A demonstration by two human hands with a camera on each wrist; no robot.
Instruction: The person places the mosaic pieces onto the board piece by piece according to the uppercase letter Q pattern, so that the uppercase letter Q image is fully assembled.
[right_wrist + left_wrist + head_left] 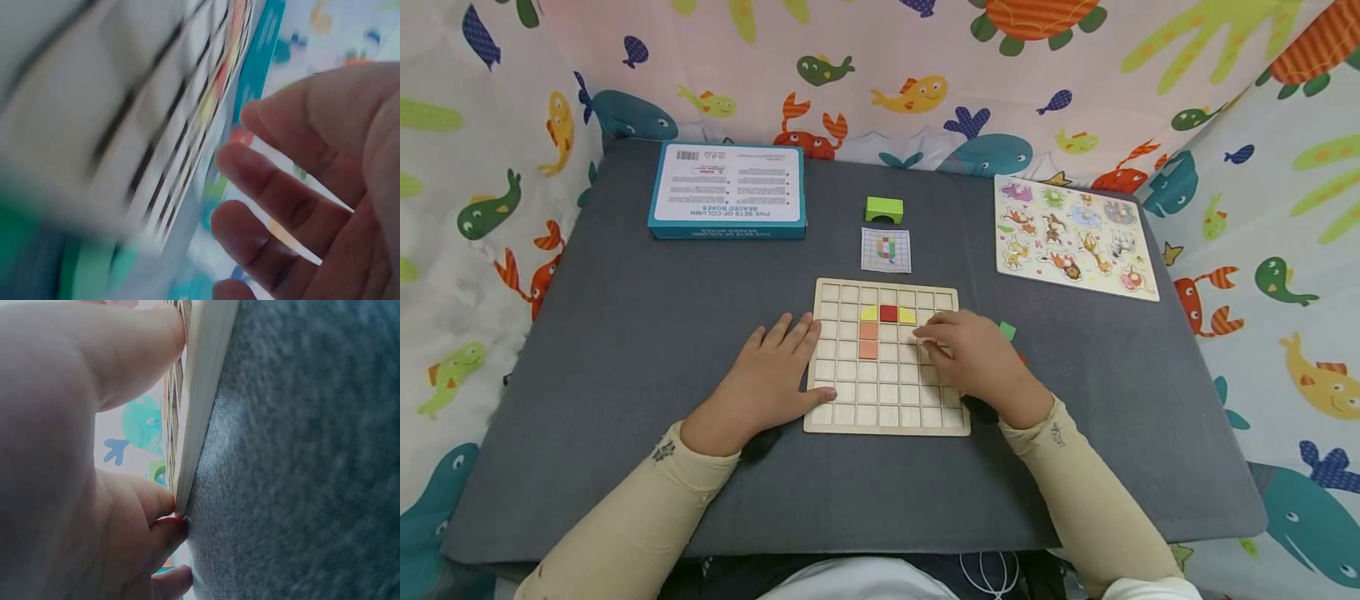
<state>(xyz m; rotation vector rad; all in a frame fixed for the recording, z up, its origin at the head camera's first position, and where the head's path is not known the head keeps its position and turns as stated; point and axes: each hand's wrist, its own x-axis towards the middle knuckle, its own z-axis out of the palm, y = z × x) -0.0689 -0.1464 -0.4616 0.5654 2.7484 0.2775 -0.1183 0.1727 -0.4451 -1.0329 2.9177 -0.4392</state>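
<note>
A wooden grid board [887, 425] lies on the table before the person. In its upper rows sit a red square [888, 313], a yellow piece [868, 313] to its left, another yellow piece [907, 316] to its right, and two salmon squares [868, 342] down one column. The left hand [767, 375] rests at the board's left edge, fingers spread and thumb on the rim. Over the board's right side hovers the right hand [973, 354], just below the right yellow piece, its fingers loosely bent. No held piece shows; its thumb and index finger overlap in the right wrist view.
Beside the right hand lie a green piece [1007, 331] and a partly hidden red piece [1022, 359]. Above the board are a pattern card [886, 252] and a green arch block [884, 209]. A teal box [726, 192] stands back left, an animal picture board [1075, 237] back right.
</note>
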